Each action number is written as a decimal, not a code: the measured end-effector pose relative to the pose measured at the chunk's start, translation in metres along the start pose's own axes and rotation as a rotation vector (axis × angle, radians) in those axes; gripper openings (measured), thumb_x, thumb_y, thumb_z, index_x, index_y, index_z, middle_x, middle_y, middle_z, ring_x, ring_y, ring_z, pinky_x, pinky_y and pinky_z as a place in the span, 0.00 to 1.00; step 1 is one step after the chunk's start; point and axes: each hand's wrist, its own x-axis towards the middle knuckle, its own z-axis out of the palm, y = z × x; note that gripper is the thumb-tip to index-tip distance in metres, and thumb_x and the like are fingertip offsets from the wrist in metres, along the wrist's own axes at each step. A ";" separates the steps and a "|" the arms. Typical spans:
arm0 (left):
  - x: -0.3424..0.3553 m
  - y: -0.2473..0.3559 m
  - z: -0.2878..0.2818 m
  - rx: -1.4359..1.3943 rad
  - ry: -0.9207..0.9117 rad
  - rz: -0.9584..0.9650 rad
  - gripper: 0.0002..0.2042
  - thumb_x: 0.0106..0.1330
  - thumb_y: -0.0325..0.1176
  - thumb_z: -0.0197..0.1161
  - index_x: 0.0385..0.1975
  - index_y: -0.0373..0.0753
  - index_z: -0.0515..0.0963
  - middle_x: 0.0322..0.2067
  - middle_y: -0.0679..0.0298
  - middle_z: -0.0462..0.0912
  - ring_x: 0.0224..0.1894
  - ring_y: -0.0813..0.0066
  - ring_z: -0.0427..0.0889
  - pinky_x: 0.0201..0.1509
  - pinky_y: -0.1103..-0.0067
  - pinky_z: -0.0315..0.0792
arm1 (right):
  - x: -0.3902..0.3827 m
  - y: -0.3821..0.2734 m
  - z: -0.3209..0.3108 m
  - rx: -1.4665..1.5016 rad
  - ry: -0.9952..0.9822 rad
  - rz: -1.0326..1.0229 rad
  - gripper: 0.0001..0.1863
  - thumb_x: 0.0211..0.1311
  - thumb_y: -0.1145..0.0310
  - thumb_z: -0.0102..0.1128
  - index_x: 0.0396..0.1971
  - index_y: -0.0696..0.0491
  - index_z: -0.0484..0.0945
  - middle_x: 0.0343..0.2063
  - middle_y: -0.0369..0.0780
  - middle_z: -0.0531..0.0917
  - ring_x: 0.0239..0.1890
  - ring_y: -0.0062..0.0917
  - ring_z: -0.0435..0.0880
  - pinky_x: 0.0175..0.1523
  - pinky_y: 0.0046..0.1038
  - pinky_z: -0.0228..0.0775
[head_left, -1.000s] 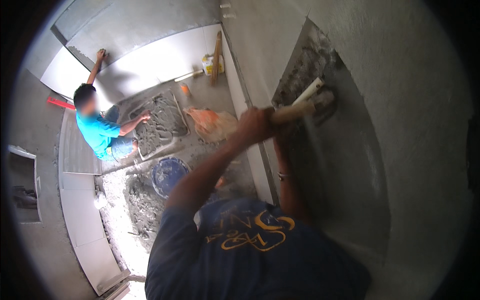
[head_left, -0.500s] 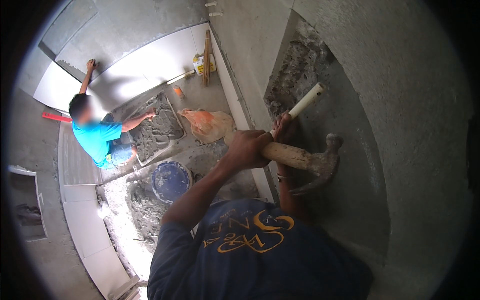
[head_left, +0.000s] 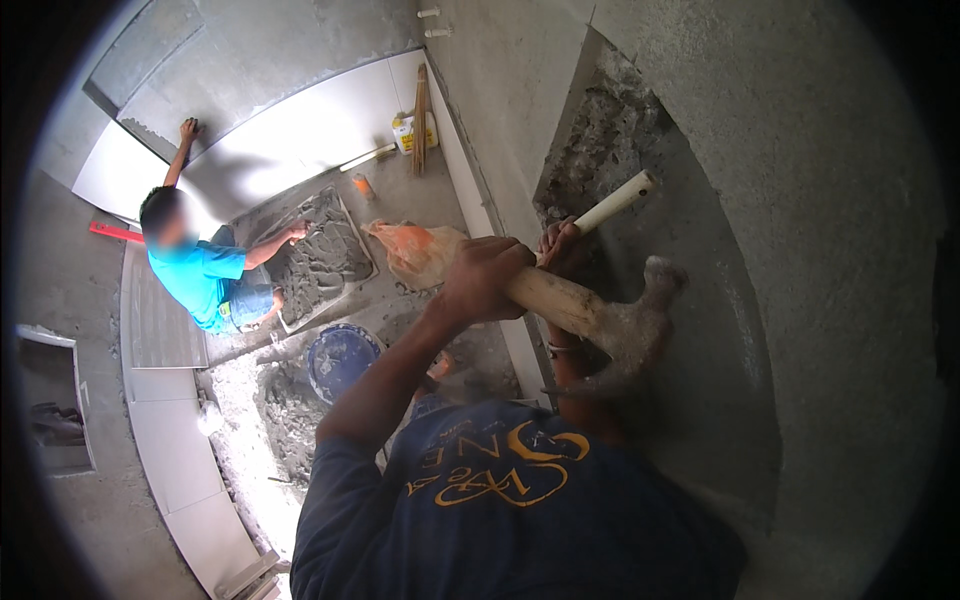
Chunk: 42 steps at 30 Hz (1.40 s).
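My left hand (head_left: 488, 280) is closed round the wooden handle of a claw hammer (head_left: 555, 300). The hammer's worn grey head points to the right, slightly blurred, in front of my right forearm. Just beyond it, my right hand (head_left: 560, 245) grips a cream-coloured rod (head_left: 615, 202) with a hole near its far end. The left hand and hammer partly cover the right hand and the rod's lower end. Both hands are close to a rough, chipped patch (head_left: 605, 130) in the grey wall.
At the left, a co-worker in a blue shirt (head_left: 195, 270) crouches by a mortar tray (head_left: 318, 245), one hand against the wall. A blue bucket (head_left: 340, 360), plastic bag (head_left: 415, 250), white jug (head_left: 403, 133), wood strips (head_left: 419, 120) and red level (head_left: 115, 231) stand or lie around.
The hammer has swung slightly, its head now nearer and blurred. My left hand has shifted a little left and up. My right hand still grips the rod.
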 end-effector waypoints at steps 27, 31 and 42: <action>0.026 -0.036 0.030 0.150 -0.131 -0.158 0.12 0.36 0.30 0.68 0.23 0.41 0.73 0.20 0.62 0.76 0.24 0.57 0.79 0.27 0.66 0.73 | 0.047 0.031 -0.012 -1.620 0.125 -0.995 0.07 0.66 0.68 0.52 0.38 0.55 0.73 0.32 0.40 0.76 0.36 0.28 0.76 0.43 0.27 0.70; 0.022 -0.046 0.033 0.057 0.036 0.086 0.11 0.40 0.32 0.69 0.23 0.42 0.74 0.20 0.60 0.77 0.23 0.55 0.80 0.28 0.65 0.74 | 0.039 0.041 -0.004 -1.515 0.101 -0.906 0.08 0.67 0.68 0.52 0.40 0.56 0.72 0.32 0.41 0.76 0.34 0.29 0.75 0.40 0.28 0.70; 0.035 -0.045 0.032 0.044 -0.018 -0.217 0.11 0.46 0.36 0.67 0.25 0.40 0.75 0.19 0.57 0.79 0.25 0.51 0.81 0.30 0.64 0.75 | 0.044 0.050 -0.005 -1.664 0.097 -0.856 0.12 0.67 0.70 0.51 0.46 0.59 0.69 0.34 0.43 0.76 0.33 0.32 0.76 0.39 0.30 0.71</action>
